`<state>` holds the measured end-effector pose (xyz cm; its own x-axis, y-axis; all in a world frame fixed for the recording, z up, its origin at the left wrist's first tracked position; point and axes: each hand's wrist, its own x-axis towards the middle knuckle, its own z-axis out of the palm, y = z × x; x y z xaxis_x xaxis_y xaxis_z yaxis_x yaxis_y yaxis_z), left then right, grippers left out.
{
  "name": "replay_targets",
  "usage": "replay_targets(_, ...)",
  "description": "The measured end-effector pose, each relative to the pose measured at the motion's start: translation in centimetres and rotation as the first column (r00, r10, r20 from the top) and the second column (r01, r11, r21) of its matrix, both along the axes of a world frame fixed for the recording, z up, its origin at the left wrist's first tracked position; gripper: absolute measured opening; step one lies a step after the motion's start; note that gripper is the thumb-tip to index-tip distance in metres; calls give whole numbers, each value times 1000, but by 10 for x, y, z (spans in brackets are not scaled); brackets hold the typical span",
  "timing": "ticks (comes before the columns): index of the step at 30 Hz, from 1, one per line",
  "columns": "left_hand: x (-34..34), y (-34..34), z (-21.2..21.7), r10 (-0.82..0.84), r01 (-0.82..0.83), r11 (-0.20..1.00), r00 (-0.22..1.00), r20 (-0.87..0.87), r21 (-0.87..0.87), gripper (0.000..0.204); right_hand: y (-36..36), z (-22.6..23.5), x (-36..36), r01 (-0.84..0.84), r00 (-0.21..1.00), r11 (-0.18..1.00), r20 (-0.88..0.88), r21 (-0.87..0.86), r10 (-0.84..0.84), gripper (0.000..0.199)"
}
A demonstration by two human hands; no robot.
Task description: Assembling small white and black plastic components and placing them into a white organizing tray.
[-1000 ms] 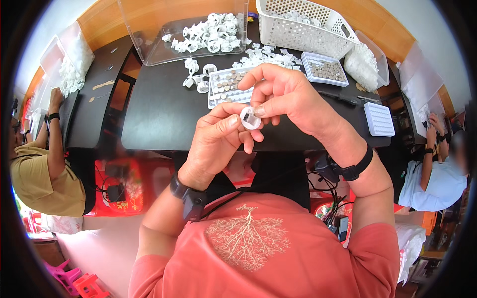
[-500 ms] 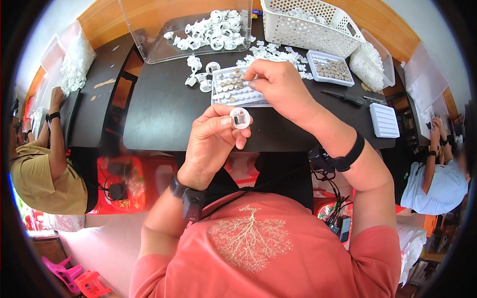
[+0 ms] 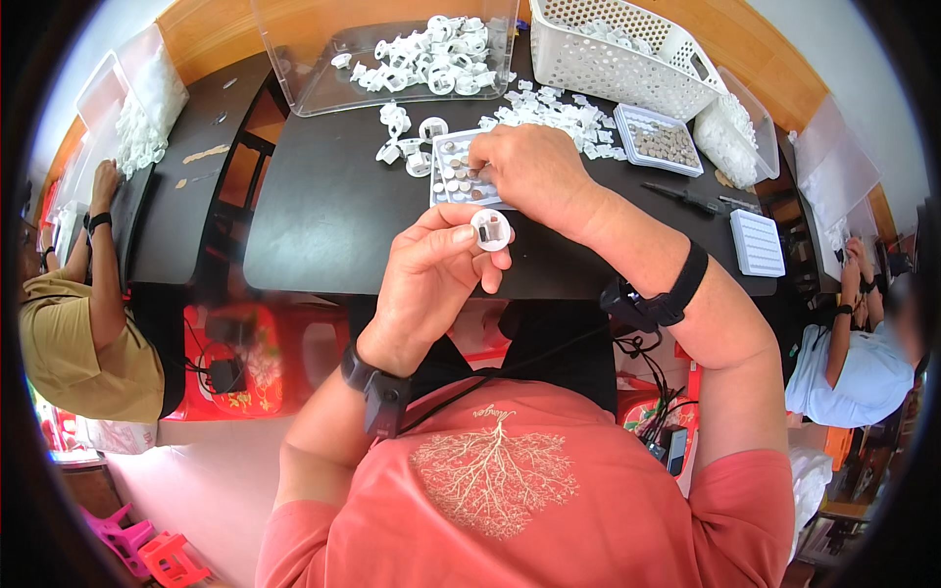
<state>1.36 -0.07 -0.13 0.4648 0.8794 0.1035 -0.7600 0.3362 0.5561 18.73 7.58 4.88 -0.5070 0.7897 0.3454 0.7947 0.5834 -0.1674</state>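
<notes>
My left hand (image 3: 427,263) pinches a round white plastic part (image 3: 493,229) between thumb and fingers. Its face is turned up and shows a dark rectangular slot. Beyond it, my right hand (image 3: 534,171) reaches over a pale tray (image 3: 443,204) of small round silvery discs (image 3: 452,173) that look like button cells. The fingers of this hand are bent together down at the discs, and its back covers the tray's right side. Whatever lies between those fingertips is hidden.
Finished-looking round white parts fill a clear bin (image 3: 338,98); small white pieces (image 3: 559,118) lie loose beside it. A white perforated basket (image 3: 627,83), a second disc tray (image 3: 659,139), a screwdriver-like tool (image 3: 686,198) and a ridged white tray (image 3: 757,243) stand right. People work at both sides.
My right hand has come down onto the discs in the tray, its fingers curling in. The left hand still holds the round white part. The whole view has shifted slightly.
</notes>
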Motion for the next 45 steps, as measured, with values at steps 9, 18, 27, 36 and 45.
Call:
replay_targets(9, 1, 0, -2, 10, -10, 1000, 1000, 12, 1, 26, 1, -4, 2, 26, 995, 998, 97, 51, -31, 10)
replay_targets(18, 3, 0, -1, 34, -32, 999, 997, -72, 22, 34, 2, -1, 4, -17, 989, 999, 146, 41, 11, 10)
replay_targets(27, 2, -2, 1, 35, -35, 999, 998, -48, 3, 32, -40, 13, 16, -62, 978, 985, -189, 161, 93, 10)
replay_targets(36, 6, -1, 0, 71, -71, 997, 996, -48, 2, 26, -72, -24, 4, -53, 869, 887, -416, 459, 267, 24)
replay_targets(45, 9, -6, 4, 118, -115, 993, 985, -124, 27, 22, -83, -15, 11, -249, 572, 958, -820, -141, 28, 9)
